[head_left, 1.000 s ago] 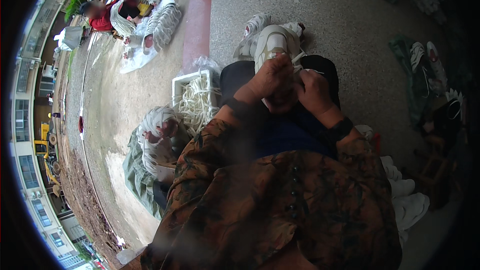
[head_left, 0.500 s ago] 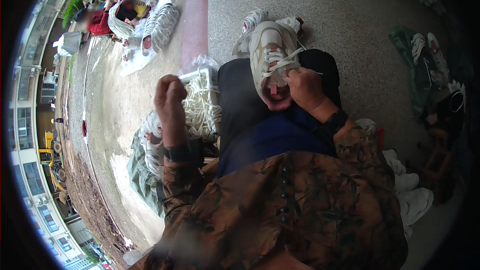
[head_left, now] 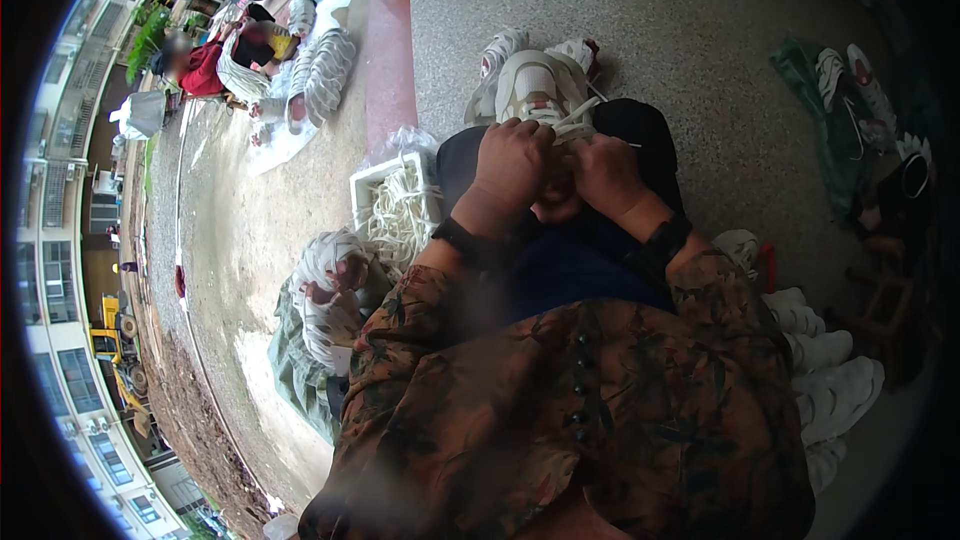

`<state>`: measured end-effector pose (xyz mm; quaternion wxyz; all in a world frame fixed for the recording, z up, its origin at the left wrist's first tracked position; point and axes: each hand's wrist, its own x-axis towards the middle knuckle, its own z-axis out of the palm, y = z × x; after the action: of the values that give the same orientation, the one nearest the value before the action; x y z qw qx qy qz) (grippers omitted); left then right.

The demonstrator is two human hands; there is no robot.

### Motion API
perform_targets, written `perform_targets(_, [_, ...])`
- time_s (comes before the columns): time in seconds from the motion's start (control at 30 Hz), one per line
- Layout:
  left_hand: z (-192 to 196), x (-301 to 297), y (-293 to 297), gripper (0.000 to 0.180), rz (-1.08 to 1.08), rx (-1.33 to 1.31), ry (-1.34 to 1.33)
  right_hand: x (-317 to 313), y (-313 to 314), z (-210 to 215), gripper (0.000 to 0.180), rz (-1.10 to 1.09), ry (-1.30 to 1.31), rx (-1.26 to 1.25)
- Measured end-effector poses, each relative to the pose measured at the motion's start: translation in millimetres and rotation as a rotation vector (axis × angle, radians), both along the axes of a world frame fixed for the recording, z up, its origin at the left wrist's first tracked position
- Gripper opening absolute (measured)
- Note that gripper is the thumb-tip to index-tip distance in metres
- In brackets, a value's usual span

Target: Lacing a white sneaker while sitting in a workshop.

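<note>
A white and beige sneaker (head_left: 537,74) rests on my lap between my knees, toe pointing away. White shoelace (head_left: 574,121) crosses its front in loose loops. My left hand (head_left: 512,168) is closed over the left side of the shoe's opening, and its curled fingers hide what they grip. Touching it from the right, my right hand (head_left: 606,176) pinches the shoelace at the eyelet edge; a thin white lace tip sticks out beside it. Both hands cover most of the tongue and upper eyelets. Part of the reddish lining shows below them.
A white bin (head_left: 366,192) of loose laces stands left of my knee. Nearer are bundled white shoes (head_left: 328,305) on green sacking. Other sneakers (head_left: 492,58) lie beyond my lap, and more white shoes (head_left: 835,390) at right. A person in red (head_left: 205,68) sits far left among shoes.
My left hand has come from the raised fist at left over to the shoe, beside my right hand. The right hand stays at the eyelets. The view has shifted slightly.
</note>
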<state>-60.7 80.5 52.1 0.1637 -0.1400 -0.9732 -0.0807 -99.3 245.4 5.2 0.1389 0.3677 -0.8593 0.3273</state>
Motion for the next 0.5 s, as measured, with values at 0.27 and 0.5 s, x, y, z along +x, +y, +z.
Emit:
perform_targets(0.27, [15.3, -11.0, 7.2, 0.011, -0.037, -0.151, -0.075, -1.6, 0.4, 0.5, 0.007, -0.014, -0.024, 0.013])
perform_targets(0.5, [16.3, -10.7, 7.2, 0.010, -0.103, -0.147, -0.058, -0.9, 1.6, 4.0, 0.013, 0.010, -0.125, 0.050])
